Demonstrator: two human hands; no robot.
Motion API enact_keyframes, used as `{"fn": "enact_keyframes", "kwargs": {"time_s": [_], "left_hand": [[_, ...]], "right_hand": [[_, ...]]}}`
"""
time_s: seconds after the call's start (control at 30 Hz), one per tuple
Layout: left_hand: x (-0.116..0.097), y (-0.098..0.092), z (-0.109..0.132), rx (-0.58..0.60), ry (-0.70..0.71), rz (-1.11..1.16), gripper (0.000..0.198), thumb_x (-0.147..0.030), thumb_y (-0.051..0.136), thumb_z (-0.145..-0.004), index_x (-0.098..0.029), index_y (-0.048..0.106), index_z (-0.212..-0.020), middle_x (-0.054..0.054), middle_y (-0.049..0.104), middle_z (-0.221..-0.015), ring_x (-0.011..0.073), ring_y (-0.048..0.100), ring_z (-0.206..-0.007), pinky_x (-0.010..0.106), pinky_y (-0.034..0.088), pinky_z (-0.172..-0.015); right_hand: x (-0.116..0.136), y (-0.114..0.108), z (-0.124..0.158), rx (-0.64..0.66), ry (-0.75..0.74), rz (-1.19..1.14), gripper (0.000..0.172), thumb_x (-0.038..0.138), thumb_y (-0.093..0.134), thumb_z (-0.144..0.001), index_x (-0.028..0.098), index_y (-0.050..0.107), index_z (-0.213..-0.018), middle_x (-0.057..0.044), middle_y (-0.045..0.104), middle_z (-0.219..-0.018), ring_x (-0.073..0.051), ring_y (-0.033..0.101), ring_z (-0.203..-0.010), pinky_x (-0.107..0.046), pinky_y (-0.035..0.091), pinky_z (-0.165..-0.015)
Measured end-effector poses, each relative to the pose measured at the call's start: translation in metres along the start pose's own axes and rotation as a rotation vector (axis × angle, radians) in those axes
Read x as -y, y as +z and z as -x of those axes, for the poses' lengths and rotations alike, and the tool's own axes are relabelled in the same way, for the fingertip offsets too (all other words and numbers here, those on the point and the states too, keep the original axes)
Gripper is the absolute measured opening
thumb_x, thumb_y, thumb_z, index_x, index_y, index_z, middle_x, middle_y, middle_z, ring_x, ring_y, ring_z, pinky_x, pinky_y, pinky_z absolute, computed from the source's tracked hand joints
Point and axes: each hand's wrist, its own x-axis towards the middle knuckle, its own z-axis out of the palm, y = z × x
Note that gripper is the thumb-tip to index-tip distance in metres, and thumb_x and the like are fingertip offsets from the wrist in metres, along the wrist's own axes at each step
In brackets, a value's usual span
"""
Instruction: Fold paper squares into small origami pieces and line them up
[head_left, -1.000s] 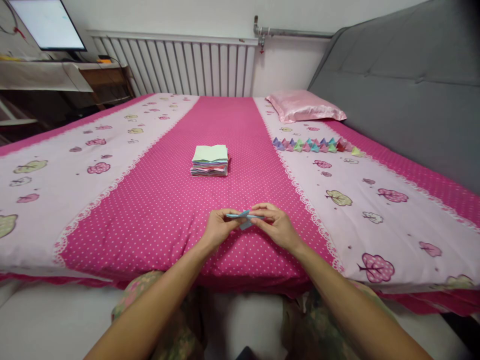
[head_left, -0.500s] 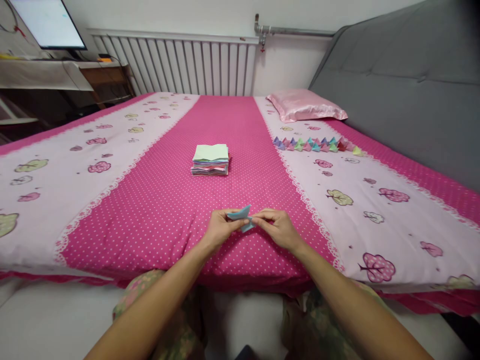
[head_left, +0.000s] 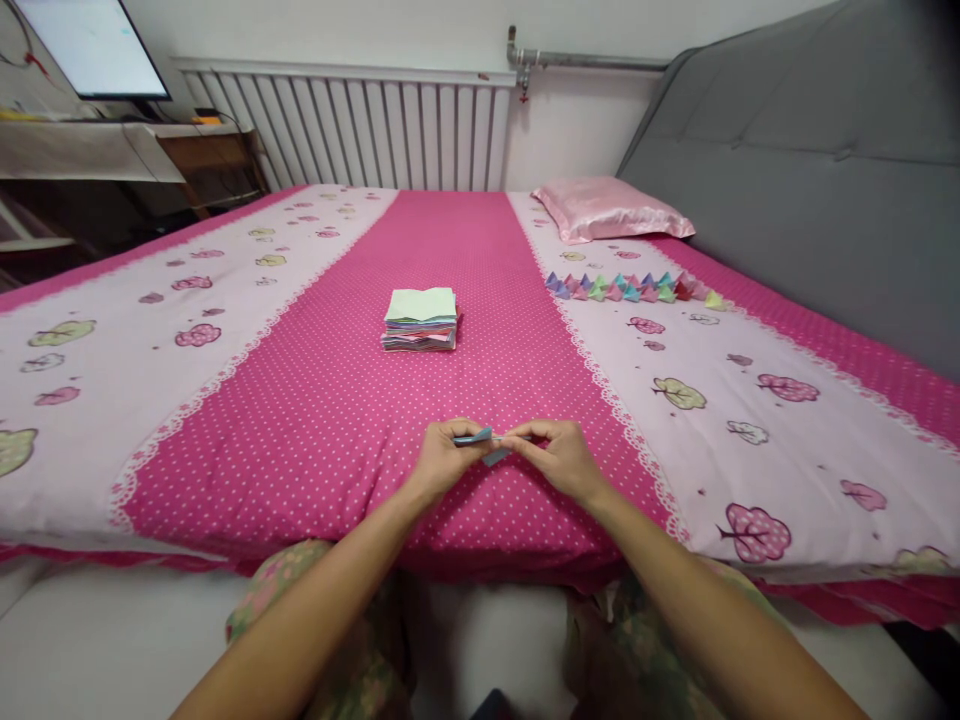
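Observation:
A small piece of light blue folded paper (head_left: 495, 457) is held between my two hands, just above the near part of the bed. My left hand (head_left: 444, 458) pinches its left side between thumb and fingers. On the right side, my right hand (head_left: 556, 458) grips it with thumb and index finger. The fingertips of both hands nearly meet, and they hide part of the folds. Beyond my hands lies a stack of coloured paper sheets (head_left: 420, 322), with a pale green sheet on top.
Several small folded paper pieces (head_left: 630, 288) in many colours stand in rows on the right of the bed (head_left: 465, 240). A pink pillow (head_left: 611, 210) lies behind them, beside a grey headboard (head_left: 787, 170). A monitor (head_left: 94, 48) stands on a desk at the far left.
The upper flap of the blue paper has come down and looks flatter and narrower. Both hands have stayed in nearly the same place, still gripping the paper.

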Motion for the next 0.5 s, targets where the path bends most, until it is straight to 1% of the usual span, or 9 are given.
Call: {"fn": "enact_keyframes", "kwargs": {"time_s": [0.1, 0.23, 0.33, 0.5], "left_hand": [[-0.0002, 0.0024, -0.0002, -0.038, -0.042, 0.070, 0.019, -0.030, 0.077, -0.053, -0.015, 0.067, -0.056, 0.002, 0.061, -0.055, 0.0110, 0.051, -0.053, 0.025, 0.042, -0.057], [-0.0002, 0.0038, -0.0004, -0.063, -0.053, 0.079, 0.021, -0.033, 0.078, -0.051, -0.015, 0.067, -0.056, 0.003, 0.063, -0.056, 0.0120, 0.053, -0.053, 0.025, 0.043, -0.055], [-0.0014, 0.0034, -0.0002, -0.059, -0.056, 0.070, 0.022, -0.034, 0.078, -0.051, -0.015, 0.068, -0.056, 0.003, 0.064, -0.056, 0.0123, 0.054, -0.053, 0.025, 0.044, -0.055], [-0.0025, 0.0025, 0.0005, -0.040, -0.053, 0.070, 0.018, -0.031, 0.077, -0.053, -0.015, 0.069, -0.057, 0.004, 0.064, -0.057, 0.0124, 0.054, -0.054, 0.025, 0.044, -0.057]], "right_hand": [[-0.0008, 0.0006, 0.0005, -0.046, -0.006, -0.035, 0.016, 0.034, 0.065, -0.073, 0.021, 0.070, -0.079, -0.003, 0.072, -0.075, -0.018, 0.065, -0.066, -0.029, 0.049, -0.062], [-0.0020, -0.0003, 0.0001, -0.023, -0.020, -0.056, 0.015, 0.032, 0.062, -0.076, 0.021, 0.070, -0.081, -0.003, 0.072, -0.074, -0.018, 0.066, -0.067, -0.030, 0.050, -0.064], [-0.0031, -0.0013, -0.0003, -0.013, -0.022, -0.049, 0.016, 0.033, 0.060, -0.077, 0.020, 0.070, -0.081, -0.004, 0.071, -0.073, -0.018, 0.065, -0.067, -0.029, 0.049, -0.064], [-0.0034, -0.0018, -0.0003, -0.030, 0.016, -0.031, 0.018, 0.034, 0.062, -0.076, 0.017, 0.068, -0.074, -0.004, 0.070, -0.066, -0.016, 0.063, -0.059, -0.027, 0.047, -0.057]]}}
